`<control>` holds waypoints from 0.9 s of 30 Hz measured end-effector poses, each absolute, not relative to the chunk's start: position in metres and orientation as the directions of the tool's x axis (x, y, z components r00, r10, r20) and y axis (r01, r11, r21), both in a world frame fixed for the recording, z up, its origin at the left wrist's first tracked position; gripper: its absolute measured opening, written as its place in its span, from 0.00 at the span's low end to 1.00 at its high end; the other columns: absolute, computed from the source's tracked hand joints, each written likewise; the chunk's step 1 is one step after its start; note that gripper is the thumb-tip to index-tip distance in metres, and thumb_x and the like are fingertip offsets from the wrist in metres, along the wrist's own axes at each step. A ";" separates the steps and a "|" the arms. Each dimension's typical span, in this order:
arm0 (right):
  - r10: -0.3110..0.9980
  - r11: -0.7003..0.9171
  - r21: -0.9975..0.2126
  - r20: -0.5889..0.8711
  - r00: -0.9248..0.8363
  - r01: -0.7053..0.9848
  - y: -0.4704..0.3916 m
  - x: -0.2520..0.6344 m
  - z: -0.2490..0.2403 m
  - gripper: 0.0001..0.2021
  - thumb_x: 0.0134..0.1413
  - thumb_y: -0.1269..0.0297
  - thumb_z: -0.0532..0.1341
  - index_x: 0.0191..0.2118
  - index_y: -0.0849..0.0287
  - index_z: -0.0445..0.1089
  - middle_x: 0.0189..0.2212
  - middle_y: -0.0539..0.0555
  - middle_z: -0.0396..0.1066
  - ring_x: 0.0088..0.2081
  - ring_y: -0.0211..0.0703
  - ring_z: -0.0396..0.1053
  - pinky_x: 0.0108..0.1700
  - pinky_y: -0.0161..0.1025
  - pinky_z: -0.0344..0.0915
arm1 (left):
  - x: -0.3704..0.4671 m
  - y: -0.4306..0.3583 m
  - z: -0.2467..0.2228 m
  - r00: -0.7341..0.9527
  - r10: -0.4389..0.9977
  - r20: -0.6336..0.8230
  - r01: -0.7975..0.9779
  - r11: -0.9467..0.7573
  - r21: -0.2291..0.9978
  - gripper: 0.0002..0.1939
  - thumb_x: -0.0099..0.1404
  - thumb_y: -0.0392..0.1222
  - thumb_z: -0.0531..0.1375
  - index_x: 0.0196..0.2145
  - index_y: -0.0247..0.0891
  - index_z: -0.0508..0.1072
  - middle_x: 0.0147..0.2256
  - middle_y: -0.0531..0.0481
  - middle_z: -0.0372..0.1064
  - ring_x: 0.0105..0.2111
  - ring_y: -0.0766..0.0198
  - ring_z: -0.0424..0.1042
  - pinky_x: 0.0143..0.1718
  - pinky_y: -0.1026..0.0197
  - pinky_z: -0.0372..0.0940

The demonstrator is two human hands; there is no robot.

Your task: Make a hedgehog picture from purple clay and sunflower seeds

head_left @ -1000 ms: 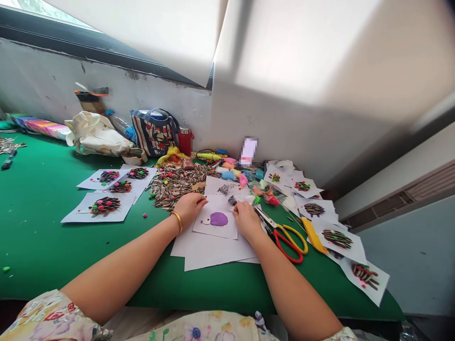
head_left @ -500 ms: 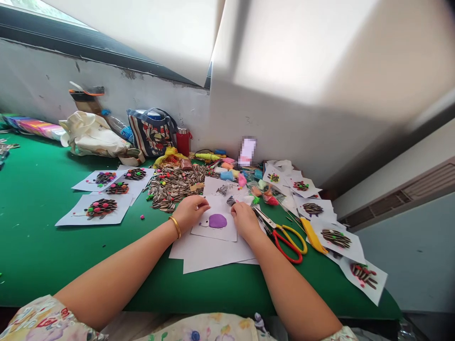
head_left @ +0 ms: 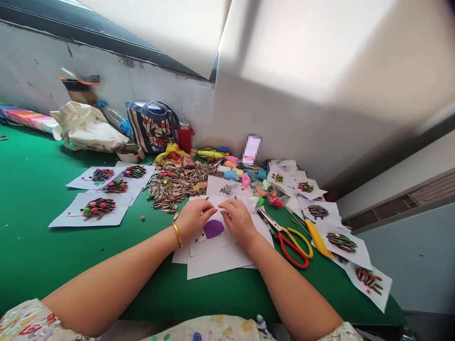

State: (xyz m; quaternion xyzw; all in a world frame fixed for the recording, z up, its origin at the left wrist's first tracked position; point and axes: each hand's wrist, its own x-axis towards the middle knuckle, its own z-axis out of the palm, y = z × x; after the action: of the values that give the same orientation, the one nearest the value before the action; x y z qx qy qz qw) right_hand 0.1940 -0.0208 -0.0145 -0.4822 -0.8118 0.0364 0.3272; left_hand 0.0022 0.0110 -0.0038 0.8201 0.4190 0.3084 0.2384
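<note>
Over the upper part of a white paper (head_left: 204,246) my left hand (head_left: 195,219) and my right hand (head_left: 237,220) face each other, fingertips close together. Each hand is closed in a pinch; whatever lies between the fingers is too small to make out. Just below them on the paper is a flat purple clay shape (head_left: 213,229) with a drawn animal face at its left, partly covered by my left hand. More white sheets (head_left: 213,263) lie underneath. A heap of striped sunflower seeds (head_left: 174,187) spreads beyond my left hand.
Red-and-yellow-handled scissors (head_left: 292,246) and a yellow cutter (head_left: 319,239) lie right of my right arm. Finished seed hedgehog cards (head_left: 90,217) sit at left, with more cards (head_left: 341,241) along the right edge. Bagged clay (head_left: 245,179), a red bottle (head_left: 185,137) and bags (head_left: 151,128) stand behind.
My right hand has moved left and away from a small dark packet, meeting my left hand above the purple shape. My left hand has shifted slightly right. The camera view has shifted a little.
</note>
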 end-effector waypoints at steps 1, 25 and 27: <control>0.790 0.572 -0.415 0.512 -0.338 0.707 -0.023 0.192 -0.012 0.08 0.62 0.66 0.57 0.46 0.56 0.70 0.41 0.56 0.72 0.45 0.47 0.66 0.47 0.43 0.62 | 0.002 0.009 -0.003 0.449 0.842 0.299 0.524 -0.519 0.675 0.17 0.68 0.51 0.55 0.31 0.38 0.76 0.30 0.50 0.73 0.31 0.62 0.69 0.34 0.61 0.60; 0.969 0.248 -0.521 0.131 -0.211 0.816 -0.034 0.216 -0.025 0.05 0.57 0.69 0.59 0.35 0.55 0.73 0.34 0.51 0.72 0.37 0.42 0.68 0.38 0.38 0.61 | 0.002 0.014 -0.002 0.541 0.840 0.044 0.781 -0.521 0.343 0.08 0.63 0.41 0.62 0.40 0.40 0.77 0.37 0.45 0.74 0.40 0.54 0.72 0.41 0.56 0.62; 0.965 0.261 -0.518 0.152 -0.213 0.815 -0.034 0.216 -0.025 0.05 0.57 0.69 0.59 0.35 0.55 0.72 0.34 0.51 0.72 0.37 0.42 0.68 0.39 0.38 0.62 | 0.002 0.013 0.000 0.542 0.840 0.039 0.777 -0.518 0.357 0.07 0.62 0.41 0.62 0.38 0.40 0.77 0.35 0.46 0.75 0.39 0.54 0.72 0.40 0.55 0.61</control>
State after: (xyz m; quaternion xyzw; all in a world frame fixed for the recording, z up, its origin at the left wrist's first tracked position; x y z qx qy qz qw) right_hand 0.2156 -0.0343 -0.0246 -0.5849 -0.7608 0.1658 0.2273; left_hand 0.0023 0.0128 -0.0001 0.8651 0.4673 0.1038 0.1501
